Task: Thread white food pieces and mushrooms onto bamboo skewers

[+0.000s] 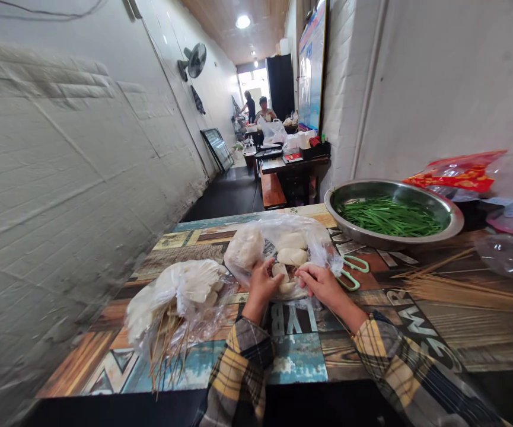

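Close to the table's middle, my left hand [263,286] is closed on a pale, flat white slice [280,272], thumb and fingers at its edges. Facing it, my right hand [322,286] pinches a thin bamboo skewer, mostly hidden by the fingers and palm. Just beyond both hands an open clear plastic bag [314,228] holds more white slices [292,256] and a bigger white lump [245,246]. To the left lies another plastic bag [198,279] of white pieces, with several skewers [165,338] sticking out towards me. Green-handled scissors [350,274] rest beside my right hand.
A steel basin [394,240] of cut green stalks [389,216] stands at the back right. Loose skewers [465,290] lie on the right, near a clear plastic container [512,255] and a red package [461,169]. Farther off are a bench [272,190] and two people.
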Tool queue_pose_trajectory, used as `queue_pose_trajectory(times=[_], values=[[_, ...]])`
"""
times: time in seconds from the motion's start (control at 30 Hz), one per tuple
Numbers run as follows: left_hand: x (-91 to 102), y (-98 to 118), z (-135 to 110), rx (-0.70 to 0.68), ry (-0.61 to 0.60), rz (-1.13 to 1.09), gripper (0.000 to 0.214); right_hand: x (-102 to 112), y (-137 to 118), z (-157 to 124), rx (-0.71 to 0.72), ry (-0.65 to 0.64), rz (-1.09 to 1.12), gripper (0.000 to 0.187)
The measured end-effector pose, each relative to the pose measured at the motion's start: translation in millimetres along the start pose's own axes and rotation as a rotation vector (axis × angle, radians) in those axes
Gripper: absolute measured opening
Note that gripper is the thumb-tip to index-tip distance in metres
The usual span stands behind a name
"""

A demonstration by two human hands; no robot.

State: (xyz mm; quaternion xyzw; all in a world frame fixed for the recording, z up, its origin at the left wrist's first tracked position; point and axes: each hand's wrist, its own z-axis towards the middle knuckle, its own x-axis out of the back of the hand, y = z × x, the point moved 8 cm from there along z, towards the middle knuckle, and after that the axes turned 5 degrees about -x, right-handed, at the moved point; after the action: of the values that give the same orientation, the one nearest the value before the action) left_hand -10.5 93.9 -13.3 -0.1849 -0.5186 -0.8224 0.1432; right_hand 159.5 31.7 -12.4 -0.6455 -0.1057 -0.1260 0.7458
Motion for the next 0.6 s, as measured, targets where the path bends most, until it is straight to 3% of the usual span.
queue_pose_trajectory(times=[0.27, 0.37, 0.5, 0.6], values=[[2.1, 10, -4, -0.031, -0.025, -0.049, 0.026, -2, -4, 0, -0.018, -0.016, 0.036, 0.031], [-1.9, 8, -5, 0.047, -0.052, -0.288, 0.027, -2, -5, -1, -0.038, -0.008, 0.05, 0.033], [1.2, 6, -6, 0.216, 0.041, -0.771, 0.047, 0, -9, -4, -0.068, 0.011, 0.129, 0.036], [1.1, 9, -8, 0.296, 0.061, -1.001, 0.05, 3, -14, -4, -0.076, 0.044, 0.2, 0.04]])
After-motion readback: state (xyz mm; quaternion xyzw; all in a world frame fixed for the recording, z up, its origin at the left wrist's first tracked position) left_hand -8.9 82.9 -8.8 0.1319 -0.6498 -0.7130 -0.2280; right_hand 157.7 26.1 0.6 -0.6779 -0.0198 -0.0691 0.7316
